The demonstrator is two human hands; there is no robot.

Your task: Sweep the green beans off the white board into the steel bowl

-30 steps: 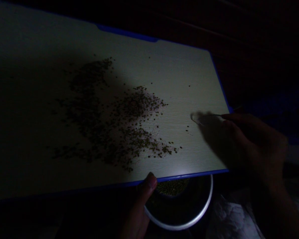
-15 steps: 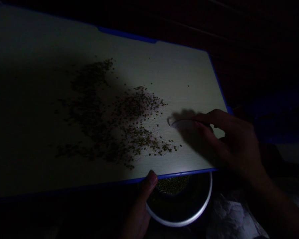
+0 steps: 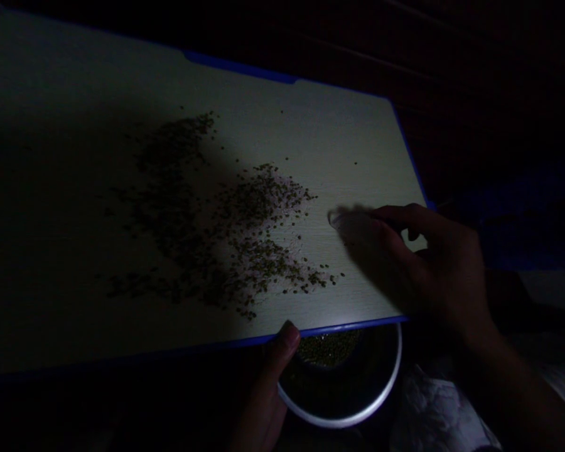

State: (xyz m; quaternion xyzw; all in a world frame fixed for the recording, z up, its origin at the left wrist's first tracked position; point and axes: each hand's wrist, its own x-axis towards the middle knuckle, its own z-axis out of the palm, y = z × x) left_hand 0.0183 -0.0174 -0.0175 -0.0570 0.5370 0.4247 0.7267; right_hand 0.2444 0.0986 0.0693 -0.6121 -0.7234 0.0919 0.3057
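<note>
Dark reddish-brown surface (image 3: 452,81) with faint straight lines, upper right; dim, deep-blue, indistinct shape (image 3: 527,220), right edge; crumpled, whitish, gray-patterned sheet-like material (image 3: 445,408), lower right.

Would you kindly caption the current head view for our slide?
Left hand grips a board strewn with seeds; right hand holds a thin utensil beside them.

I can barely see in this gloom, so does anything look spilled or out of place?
Possibly: small grains lie in ragged patches across the board, a stray near its right end, while more sit in the bowl below. That could be deliberate spreading. The board's left side is too dark to judge.
</note>
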